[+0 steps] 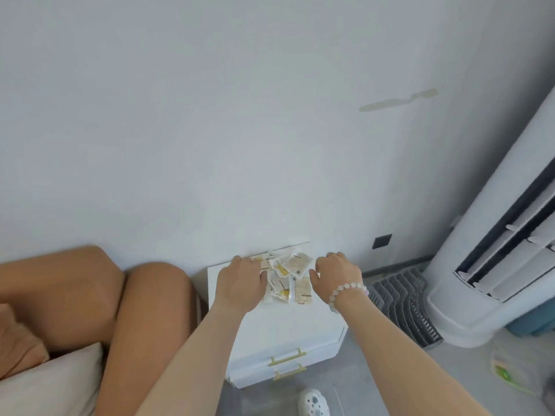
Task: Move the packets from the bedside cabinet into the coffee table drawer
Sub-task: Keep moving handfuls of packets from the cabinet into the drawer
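The packets (289,273) lie heaped at the far side of the cabinet (285,322) — light, slick and floppy, I judge, best scooped from both sides — my left hand (240,280) curled on the heap's left edge, grip I cannot tell, my right hand (336,273) cupped, empty, just right of it.

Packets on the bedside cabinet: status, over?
Packets heaped on cabinet top. Left hand on their left edge, right hand at their right, grips unclear. Nothing blocking.
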